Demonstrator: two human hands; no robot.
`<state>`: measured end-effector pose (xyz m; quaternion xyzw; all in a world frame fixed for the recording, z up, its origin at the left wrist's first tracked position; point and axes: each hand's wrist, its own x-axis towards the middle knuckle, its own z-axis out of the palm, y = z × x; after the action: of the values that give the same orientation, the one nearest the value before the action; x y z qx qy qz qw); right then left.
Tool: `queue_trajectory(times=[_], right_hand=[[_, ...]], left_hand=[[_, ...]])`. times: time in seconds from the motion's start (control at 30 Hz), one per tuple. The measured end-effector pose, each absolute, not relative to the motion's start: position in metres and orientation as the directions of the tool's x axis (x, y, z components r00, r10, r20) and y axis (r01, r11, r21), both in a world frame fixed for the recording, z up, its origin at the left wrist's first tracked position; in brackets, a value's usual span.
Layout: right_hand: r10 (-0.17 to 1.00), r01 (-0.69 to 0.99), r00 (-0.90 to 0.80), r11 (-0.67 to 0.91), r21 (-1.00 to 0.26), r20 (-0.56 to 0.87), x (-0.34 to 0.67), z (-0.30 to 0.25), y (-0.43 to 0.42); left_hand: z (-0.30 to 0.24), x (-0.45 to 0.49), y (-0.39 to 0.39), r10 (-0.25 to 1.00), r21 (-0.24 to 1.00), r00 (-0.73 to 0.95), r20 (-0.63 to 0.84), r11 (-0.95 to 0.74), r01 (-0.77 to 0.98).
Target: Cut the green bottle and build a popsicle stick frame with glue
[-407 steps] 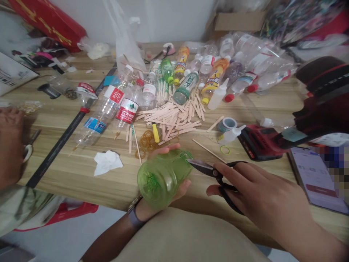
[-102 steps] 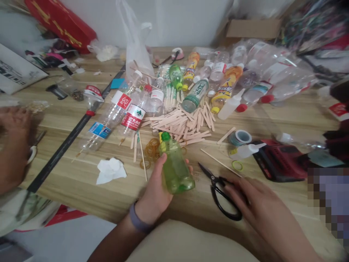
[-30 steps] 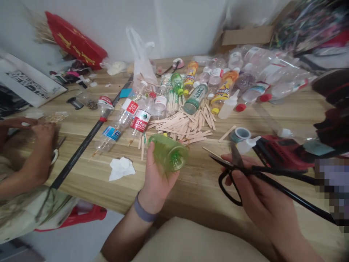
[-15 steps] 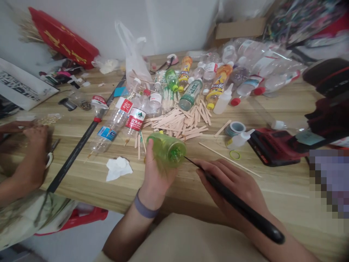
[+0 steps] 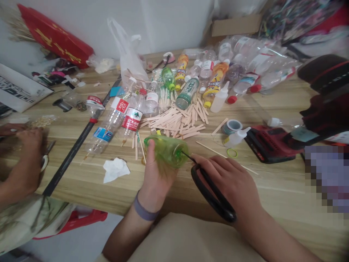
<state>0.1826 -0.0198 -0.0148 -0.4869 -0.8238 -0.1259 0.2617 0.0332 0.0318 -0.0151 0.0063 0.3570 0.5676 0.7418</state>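
My left hand [image 5: 159, 178] is wrapped round a translucent green plastic bottle [image 5: 163, 147], its thumb on the near side. The bottle lies on its side, and its round end faces right. In my right hand [image 5: 231, 178] is a pair of black-handled scissors [image 5: 211, 198]. Their dark tip touches the bottle's round end; how deep it goes in, I cannot make out. Just beyond the bottle lies a heap of wooden craft sticks [image 5: 174, 122].
Several plastic bottles [image 5: 188, 92] lie behind the sticks. To the right stand a red and black cordless drill [image 5: 269, 145], a tape roll [image 5: 232, 126] and a glue bottle [image 5: 236, 137]. A black bar [image 5: 72, 154] lies at left, near another person's hand [image 5: 31, 140].
The scissors have turned, so their looped handle shows more and points less far right. Their tip has moved up and left onto the bottle's end. My left hand still holds the bottle.
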Motion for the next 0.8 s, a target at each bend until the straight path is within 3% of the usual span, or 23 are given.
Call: queue_trajectory(times=[0.3,0.63,0.8], right_hand=[[0.752,0.880,-0.376,0.473,-0.046,0.541,0.1816,-0.0150,-0.0218],[0.765,0.893,-0.296,0.434,-0.119,0.571,0.1779,-0.0183,-0.0258],[0.759,0.860,-0.395,0.503,-0.082,0.517,0.1826,-0.0152,-0.0263]], left_hand=[[-0.0220,0.0336,0.0311,0.873,0.442,0.111,-0.474,0.346,-0.828],[-0.0215,0.0347,0.0294,0.843,0.420,0.101,-0.528,0.362,-0.832],[-0.0219,0.0348,0.0288,0.848,0.391,0.093,-0.522,0.335,-0.857]])
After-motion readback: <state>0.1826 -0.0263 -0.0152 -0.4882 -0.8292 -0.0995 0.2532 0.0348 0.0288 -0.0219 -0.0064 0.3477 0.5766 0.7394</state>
